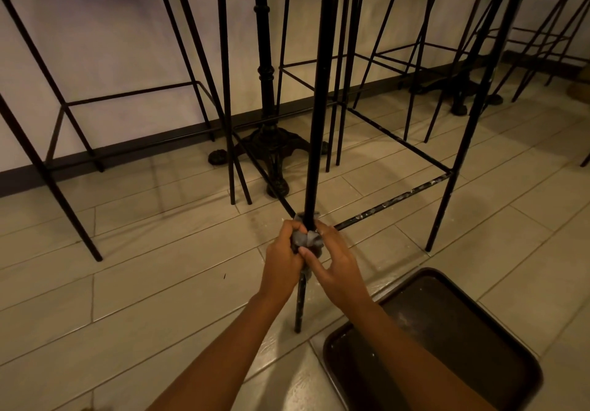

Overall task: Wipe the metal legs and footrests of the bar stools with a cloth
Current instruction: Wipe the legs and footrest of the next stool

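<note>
Above pale floor tiles [159, 267], left hand [282, 259] and right hand [335, 263] clutch a grey cloth [305, 239] bunched between them around the stool leg [316, 123].

Dim, warm light gives the floor [159, 283] a yellow-brown cast, while the wall [95, 43] shows a faint violet tint at upper left. The legs [314, 123] read as near-black silhouettes, and their shadows fall soft and blurred across the floor, which has a pale sheen just left of the tray [326, 345]. The wide lens bows straight lines toward the edges, and detail is soft throughout, haziest in the far right corner.
</note>
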`<action>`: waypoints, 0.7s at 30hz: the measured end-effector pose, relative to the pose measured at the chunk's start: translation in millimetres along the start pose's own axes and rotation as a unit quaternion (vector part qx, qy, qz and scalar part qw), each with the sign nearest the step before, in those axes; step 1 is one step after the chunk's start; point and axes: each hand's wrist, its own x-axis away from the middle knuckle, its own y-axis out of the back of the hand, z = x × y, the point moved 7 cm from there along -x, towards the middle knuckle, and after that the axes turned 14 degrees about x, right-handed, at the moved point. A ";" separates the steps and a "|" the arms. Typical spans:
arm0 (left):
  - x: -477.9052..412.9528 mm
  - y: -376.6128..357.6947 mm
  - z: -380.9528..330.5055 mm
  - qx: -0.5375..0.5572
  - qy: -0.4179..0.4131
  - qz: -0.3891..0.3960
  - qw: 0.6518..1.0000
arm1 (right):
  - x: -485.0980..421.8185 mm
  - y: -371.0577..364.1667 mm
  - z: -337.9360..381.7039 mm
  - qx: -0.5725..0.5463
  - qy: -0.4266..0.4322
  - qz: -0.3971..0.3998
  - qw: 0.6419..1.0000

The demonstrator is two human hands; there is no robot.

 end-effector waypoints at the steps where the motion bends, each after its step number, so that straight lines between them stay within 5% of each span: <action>1: -0.7 0.8 1.2 -0.010 0.000 0.006 1.000 | -0.7 -3.2 -1.0 -0.005 -0.016 -0.002 1.000; 8: -4.1 3.3 -8.8 -0.049 -0.007 0.145 0.988 | 2.0 -1.9 -10.9 -0.023 -0.066 -0.067 0.995; 13: -29.3 16.1 -18.7 -0.086 -0.033 0.097 0.991 | 5.1 11.8 -18.3 0.050 -0.126 -0.164 0.977; 21: -58.8 -2.4 16.3 -0.283 -0.025 0.197 0.938 | 8.2 8.7 -13.8 -0.155 -0.265 -0.203 0.930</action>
